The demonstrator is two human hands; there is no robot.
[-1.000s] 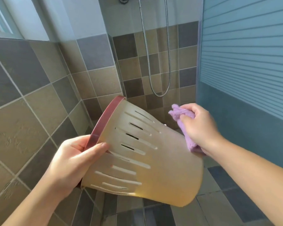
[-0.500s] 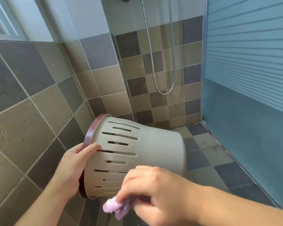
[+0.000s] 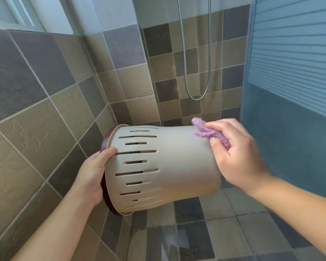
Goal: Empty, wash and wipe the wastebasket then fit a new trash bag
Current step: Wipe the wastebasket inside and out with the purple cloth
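Note:
A beige slotted wastebasket (image 3: 177, 166) with a dark red rim is held on its side in mid-air, its mouth turned to the left and its base to the right. My left hand (image 3: 91, 178) grips the rim at the left, thumb on the outer wall. My right hand (image 3: 237, 153) presses a crumpled purple cloth (image 3: 207, 131) against the upper right of the basket's wall, near the base. The inside of the basket is hidden from view.
Tiled walls close in on the left and ahead. A shower hose (image 3: 196, 91) hangs on the far wall. A blue striped glass partition (image 3: 294, 72) stands at the right. Below is a tiled floor (image 3: 224, 232).
My right hand has carried the cloth from under the basket's near side up to its upper right wall. The basket has turned slightly in my left hand.

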